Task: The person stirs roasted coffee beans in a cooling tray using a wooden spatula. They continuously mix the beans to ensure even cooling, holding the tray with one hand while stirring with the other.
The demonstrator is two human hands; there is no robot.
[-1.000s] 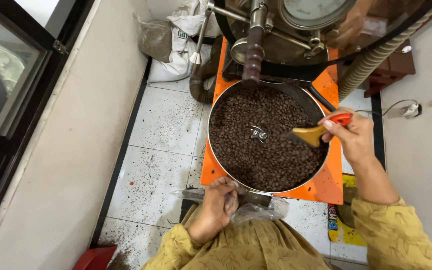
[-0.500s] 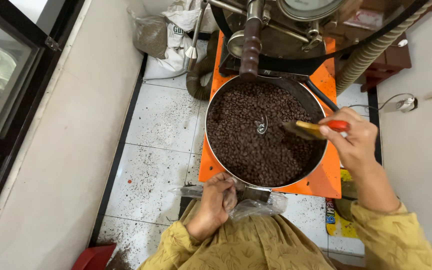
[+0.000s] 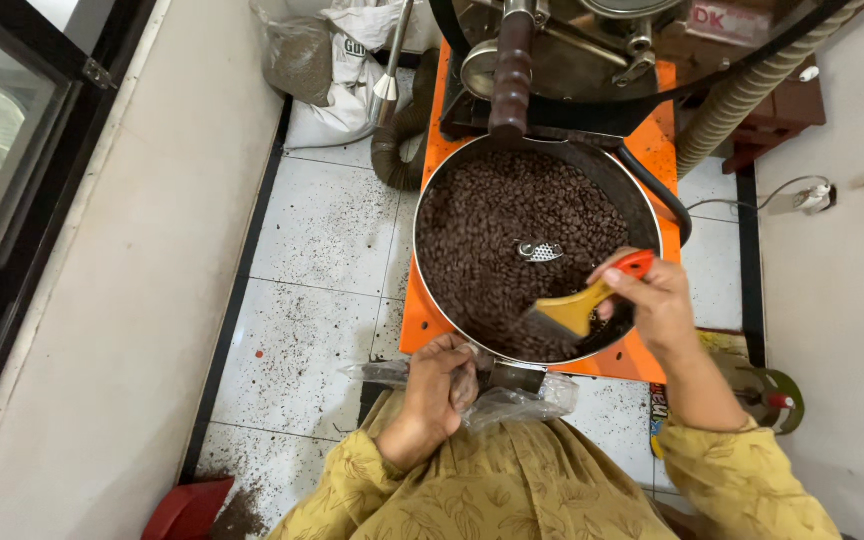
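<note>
Brush (image 3: 577,308) lowered into dark beans (image 3: 512,240).

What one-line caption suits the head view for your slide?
Right hand sweeps a brush across roasted beans in the round tray; left hand grips a clear bag.

1. A white sack (image 3: 357,70) with dark print slumps on the floor at the upper left centre of the frame.
2. A grey-brown bag (image 3: 297,55) leans just left of it, touching.
3. A clear plastic bag (image 3: 517,403) sits low centre, beneath the round tray's front edge, gripped by the left hand (image 3: 439,385).
4. A pale label (image 3: 722,20) with red letters sits at the top right, on the machine.
</note>
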